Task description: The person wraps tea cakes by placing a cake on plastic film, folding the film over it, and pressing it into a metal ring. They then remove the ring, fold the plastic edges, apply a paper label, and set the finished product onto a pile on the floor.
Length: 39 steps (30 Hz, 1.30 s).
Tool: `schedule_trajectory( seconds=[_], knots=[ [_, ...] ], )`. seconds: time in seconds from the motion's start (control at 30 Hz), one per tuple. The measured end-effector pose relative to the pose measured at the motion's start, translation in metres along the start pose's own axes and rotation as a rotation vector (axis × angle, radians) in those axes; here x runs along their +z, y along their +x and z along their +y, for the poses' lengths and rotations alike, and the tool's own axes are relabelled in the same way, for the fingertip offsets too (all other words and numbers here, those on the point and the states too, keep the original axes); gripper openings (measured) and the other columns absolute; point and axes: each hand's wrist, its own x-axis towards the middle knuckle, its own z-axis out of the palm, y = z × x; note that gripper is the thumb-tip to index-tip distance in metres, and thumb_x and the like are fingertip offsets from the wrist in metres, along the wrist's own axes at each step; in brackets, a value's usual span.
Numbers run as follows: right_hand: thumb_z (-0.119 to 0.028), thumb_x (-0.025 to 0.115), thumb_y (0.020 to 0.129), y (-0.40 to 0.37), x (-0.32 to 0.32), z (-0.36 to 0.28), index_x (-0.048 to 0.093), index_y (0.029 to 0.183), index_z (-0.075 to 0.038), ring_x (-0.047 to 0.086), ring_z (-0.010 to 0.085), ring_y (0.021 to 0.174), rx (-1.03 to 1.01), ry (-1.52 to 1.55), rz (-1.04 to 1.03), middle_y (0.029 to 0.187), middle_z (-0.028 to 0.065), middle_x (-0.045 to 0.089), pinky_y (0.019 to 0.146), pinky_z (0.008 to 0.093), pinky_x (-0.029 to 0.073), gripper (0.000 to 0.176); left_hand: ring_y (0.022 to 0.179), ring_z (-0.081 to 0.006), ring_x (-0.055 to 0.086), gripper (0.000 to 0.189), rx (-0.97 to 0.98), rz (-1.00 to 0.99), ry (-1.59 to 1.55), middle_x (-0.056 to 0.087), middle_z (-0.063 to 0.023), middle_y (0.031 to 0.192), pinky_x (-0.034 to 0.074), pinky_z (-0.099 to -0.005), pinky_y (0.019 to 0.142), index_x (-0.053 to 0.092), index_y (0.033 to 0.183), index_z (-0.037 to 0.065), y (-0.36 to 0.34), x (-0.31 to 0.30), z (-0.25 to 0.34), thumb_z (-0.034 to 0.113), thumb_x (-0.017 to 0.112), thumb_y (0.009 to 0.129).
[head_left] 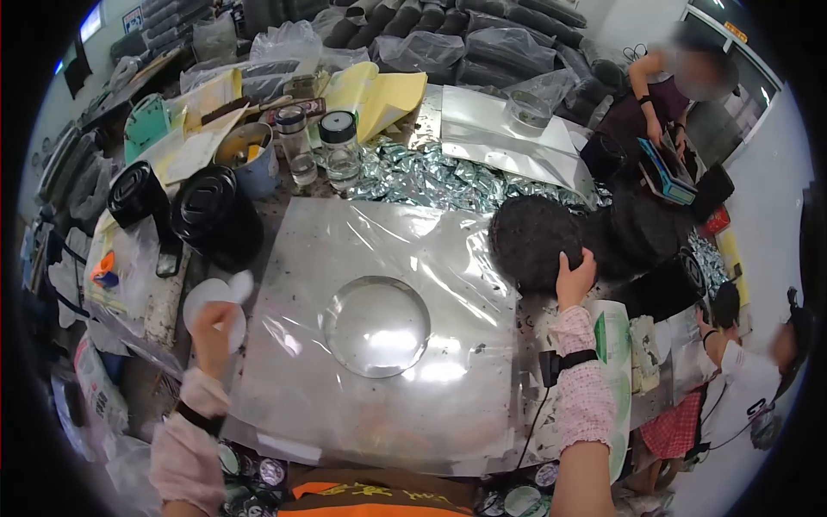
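My left hand (214, 336) is closed at the left edge of the work surface, fingers pinched on a thin white round sheet (196, 302). My right hand (575, 277) grips the near edge of a dark, rough round cake (534, 241), perhaps pressed tea, with the thumb on its face. More dark round cakes (642, 226) lie to its right, partly overlapping. Between my hands, a metal ring (376, 327) rests on a clear plastic sheet (284, 379) spread over the table.
Green-silver foil packets (422, 177) are heaped behind the sheet, beside two glass jars (340, 151). Black lidded canisters (215, 215) and a mug (248, 159) stand left. One person (663, 103) handles packets at the back right; another (741, 379) works at the right.
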Motion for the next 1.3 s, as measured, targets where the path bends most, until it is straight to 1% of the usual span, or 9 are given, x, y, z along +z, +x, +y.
schedule_trajectory(
  seconds=[0.17, 0.37, 0.5, 0.7, 0.8, 0.9, 1.07, 1.17, 1.3],
  knots=[
    [-0.016, 0.070, 0.092, -0.015, -0.007, -0.025, 0.058, 0.122, 0.004, 0.062, 0.0233, 0.101, 0.111, 0.481, 0.001, 0.109, 0.0136, 0.066, 0.090, 0.0337, 0.048, 0.038, 0.091, -0.0306, 0.072, 0.022, 0.603, -0.387, -0.234, 0.074, -0.0133, 0.103, 0.058, -0.0378, 0.075, 0.073, 0.100, 0.007, -0.028, 0.086, 0.116, 0.004, 0.072, 0.078],
    [-0.008, 0.067, 0.094, -0.113, -0.044, -0.151, 0.061, 0.121, 0.003, 0.062, 0.0117, 0.097, 0.552, 1.072, -0.636, 0.110, 0.0080, 0.068, 0.087, 0.0260, 0.050, 0.030, 0.088, -0.0290, 0.070, 0.023, 0.601, -0.522, -0.293, 0.072, -0.0099, 0.101, 0.057, -0.0389, 0.077, 0.071, 0.097, 0.007, -0.037, 0.104, 0.105, 0.013, 0.081, 0.078],
    [-0.012, 0.075, 0.087, -0.194, -0.011, -0.184, 0.062, 0.118, 0.002, 0.058, 0.0128, 0.082, 0.235, 0.728, -0.703, 0.099, 0.0061, 0.064, 0.074, 0.0280, 0.049, 0.036, 0.087, -0.0300, 0.066, 0.017, 0.243, -0.338, -0.126, 0.070, -0.0094, 0.091, 0.051, -0.0381, 0.079, 0.069, 0.085, 0.004, -0.010, 0.043, 0.076, -0.004, 0.076, 0.072],
    [-0.020, 0.076, 0.085, -0.199, -0.011, -0.185, 0.062, 0.120, -0.003, 0.053, 0.0167, 0.075, 0.167, 0.492, -0.674, 0.095, 0.0072, 0.058, 0.067, 0.0290, 0.047, 0.041, 0.088, -0.0268, 0.060, 0.019, 0.329, 0.078, 0.284, 0.062, -0.0103, 0.086, 0.046, -0.0349, 0.076, 0.066, 0.090, 0.001, 0.125, -0.036, 0.061, 0.001, 0.076, 0.074],
    [-0.019, 0.073, 0.086, -0.171, -0.023, -0.163, 0.061, 0.120, -0.003, 0.056, 0.0187, 0.082, 0.073, 0.459, -0.609, 0.099, 0.0087, 0.061, 0.073, 0.0313, 0.048, 0.039, 0.067, -0.0129, 0.057, 0.013, -0.052, -0.222, 0.139, 0.062, -0.0053, 0.071, 0.043, -0.0281, 0.062, 0.069, 0.079, -0.004, 0.171, -0.041, 0.003, 0.005, 0.078, 0.075],
    [-0.013, 0.070, 0.084, -0.107, -0.045, -0.121, 0.059, 0.123, -0.003, 0.057, 0.0246, 0.100, 0.043, 0.239, -0.440, 0.115, 0.0132, 0.061, 0.087, 0.0378, 0.048, 0.042, 0.063, -0.0079, 0.054, 0.014, -0.054, -0.368, 0.040, 0.060, -0.0031, 0.066, 0.039, -0.0253, 0.059, 0.069, 0.076, -0.006, 0.186, -0.051, -0.007, 0.006, 0.076, 0.079],
    [-0.001, 0.066, 0.074, -0.052, -0.015, -0.069, 0.044, 0.146, -0.007, 0.039, 0.0369, 0.138, -0.645, -0.361, -0.380, 0.143, 0.0203, 0.047, 0.116, 0.0484, 0.031, 0.075, 0.068, -0.0140, 0.058, 0.013, 0.217, -0.325, 0.184, 0.060, -0.0075, 0.077, 0.041, -0.0278, 0.060, 0.068, 0.084, -0.006, 0.177, -0.048, 0.012, 0.006, 0.073, 0.081],
    [0.005, 0.057, 0.077, -0.054, -0.001, -0.032, 0.048, 0.144, -0.007, 0.040, 0.0341, 0.140, -0.565, -0.232, -0.418, 0.146, 0.0181, 0.047, 0.119, 0.0503, 0.028, 0.069, 0.070, -0.0184, 0.059, 0.015, 0.410, -0.311, 0.248, 0.062, -0.0090, 0.077, 0.043, -0.0316, 0.063, 0.069, 0.085, -0.006, 0.172, -0.045, 0.030, 0.006, 0.076, 0.078],
    [0.008, 0.052, 0.083, -0.038, -0.037, -0.061, 0.054, 0.139, -0.005, 0.052, 0.0348, 0.128, -0.434, 0.006, -0.251, 0.136, 0.0171, 0.056, 0.111, 0.0442, 0.037, 0.057, 0.069, -0.0177, 0.059, 0.012, 0.109, -0.484, 0.161, 0.062, -0.0100, 0.072, 0.044, -0.0313, 0.063, 0.073, 0.084, -0.006, 0.193, -0.053, 0.029, 0.004, 0.075, 0.078]
  ],
)
